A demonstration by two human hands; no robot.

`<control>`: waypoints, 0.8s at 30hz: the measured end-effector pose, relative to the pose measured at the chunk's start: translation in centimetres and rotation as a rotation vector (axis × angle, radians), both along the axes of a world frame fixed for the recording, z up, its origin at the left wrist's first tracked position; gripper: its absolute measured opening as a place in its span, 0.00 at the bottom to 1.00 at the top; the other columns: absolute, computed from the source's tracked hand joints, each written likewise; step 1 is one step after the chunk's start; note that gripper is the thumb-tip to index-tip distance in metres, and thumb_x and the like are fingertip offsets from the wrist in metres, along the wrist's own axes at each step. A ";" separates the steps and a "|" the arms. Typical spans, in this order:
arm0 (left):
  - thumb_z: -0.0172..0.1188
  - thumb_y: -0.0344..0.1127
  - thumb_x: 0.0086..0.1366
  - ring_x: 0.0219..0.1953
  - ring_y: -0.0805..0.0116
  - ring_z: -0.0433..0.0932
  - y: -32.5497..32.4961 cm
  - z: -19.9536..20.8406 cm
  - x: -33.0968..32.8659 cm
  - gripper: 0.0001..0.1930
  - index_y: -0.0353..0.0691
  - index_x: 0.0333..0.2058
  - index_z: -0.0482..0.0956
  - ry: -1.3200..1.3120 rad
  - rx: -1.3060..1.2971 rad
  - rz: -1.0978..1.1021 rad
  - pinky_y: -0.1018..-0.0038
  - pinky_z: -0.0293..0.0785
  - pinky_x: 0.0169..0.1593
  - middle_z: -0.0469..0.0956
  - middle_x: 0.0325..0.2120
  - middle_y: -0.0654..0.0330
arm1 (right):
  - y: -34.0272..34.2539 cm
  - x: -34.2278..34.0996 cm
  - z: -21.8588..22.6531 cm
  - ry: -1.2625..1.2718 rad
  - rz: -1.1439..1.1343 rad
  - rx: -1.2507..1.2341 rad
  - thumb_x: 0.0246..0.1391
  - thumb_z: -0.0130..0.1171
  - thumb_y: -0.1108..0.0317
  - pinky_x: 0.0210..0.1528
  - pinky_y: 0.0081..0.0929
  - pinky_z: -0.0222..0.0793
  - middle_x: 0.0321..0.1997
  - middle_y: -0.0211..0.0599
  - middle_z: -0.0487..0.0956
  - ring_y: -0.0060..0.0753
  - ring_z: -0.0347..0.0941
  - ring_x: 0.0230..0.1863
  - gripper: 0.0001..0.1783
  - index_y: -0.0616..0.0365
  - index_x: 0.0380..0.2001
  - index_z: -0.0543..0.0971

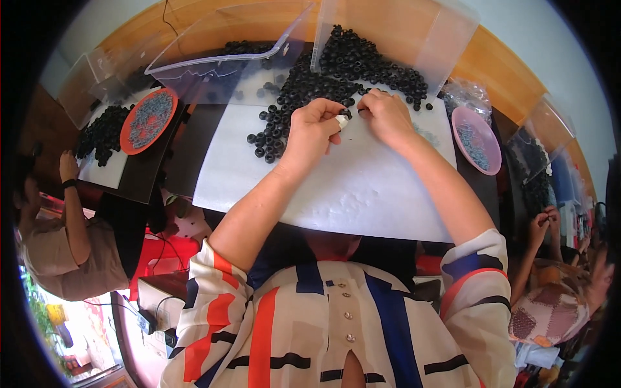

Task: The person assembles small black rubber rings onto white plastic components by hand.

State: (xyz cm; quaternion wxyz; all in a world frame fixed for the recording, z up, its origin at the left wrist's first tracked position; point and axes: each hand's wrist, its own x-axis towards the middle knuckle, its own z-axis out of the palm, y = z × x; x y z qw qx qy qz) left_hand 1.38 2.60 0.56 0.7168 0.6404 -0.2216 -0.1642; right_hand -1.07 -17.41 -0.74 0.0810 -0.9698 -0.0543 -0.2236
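Observation:
Over the white foam sheet [272,194], my left hand [313,129] pinches a small black ring-shaped part [345,113] between thumb and fingers. Something white [342,121], like a wrap or cover, shows at the thumb tip. Just to the right, my right hand [387,118] is closed, its fingertips pressed together close to that part. Whatever those fingertips hold is too small and dark to name. Behind both hands spreads a large heap of similar black parts [304,90], with several loose ones at its left edge.
Two clear plastic bins [223,81] [401,39] lie tipped behind the heap. A pink bowl [488,139] of small grey-blue pieces stands right, near a clear plastic bag [467,96]; an orange plate [132,147] of similar pieces lies left. People work at both sides.

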 end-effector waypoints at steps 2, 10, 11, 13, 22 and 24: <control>0.57 0.24 0.59 0.19 0.79 0.73 0.4 0.1 0.0 0.09 0.29 0.39 0.78 0.007 0.005 0.005 0.82 0.64 0.18 0.76 0.22 0.64 | 0.8 -0.8 1.4 0.100 0.027 -0.002 0.46 0.61 0.73 0.40 0.39 0.69 0.33 0.35 0.79 0.42 0.76 0.40 0.03 0.55 0.27 0.81; 0.59 0.23 0.58 0.20 0.78 0.74 0.1 0.0 -0.3 0.08 0.28 0.38 0.78 -0.011 0.002 -0.074 0.81 0.64 0.19 0.77 0.22 0.62 | 1.1 -2.0 0.0 0.042 -0.010 0.013 0.46 0.62 0.71 0.37 0.40 0.70 0.30 0.34 0.79 0.42 0.77 0.37 0.03 0.54 0.27 0.82; 0.59 0.23 0.58 0.20 0.78 0.74 0.0 0.0 -0.3 0.08 0.28 0.38 0.78 -0.011 0.010 -0.076 0.81 0.64 0.19 0.77 0.22 0.62 | 1.1 -2.0 -0.3 0.007 -0.013 -0.007 0.46 0.63 0.69 0.37 0.39 0.68 0.31 0.35 0.79 0.41 0.76 0.37 0.03 0.54 0.26 0.81; 0.60 0.22 0.58 0.20 0.78 0.74 0.1 0.2 -0.3 0.08 0.28 0.37 0.78 -0.017 0.012 -0.074 0.81 0.65 0.19 0.77 0.23 0.62 | 1.3 -1.9 -0.7 -0.032 -0.014 -0.022 0.46 0.63 0.67 0.37 0.38 0.66 0.31 0.36 0.78 0.41 0.76 0.36 0.04 0.54 0.24 0.81; 0.61 0.23 0.58 0.21 0.79 0.74 0.0 -0.3 -0.4 0.08 0.28 0.38 0.79 -0.026 0.038 -0.049 0.82 0.64 0.19 0.77 0.23 0.63 | 2.1 -2.3 -1.1 -0.200 0.027 -0.099 0.44 0.65 0.72 0.38 0.35 0.65 0.28 0.35 0.76 0.40 0.74 0.36 0.04 0.57 0.27 0.81; 0.61 0.23 0.58 0.21 0.79 0.74 -0.1 -0.1 -0.5 0.08 0.29 0.38 0.79 -0.038 0.047 -0.051 0.83 0.64 0.19 0.77 0.23 0.63 | 1.2 -2.1 -0.2 -0.082 0.069 0.436 0.47 0.65 0.69 0.39 0.33 0.69 0.29 0.34 0.79 0.34 0.76 0.36 0.06 0.60 0.27 0.81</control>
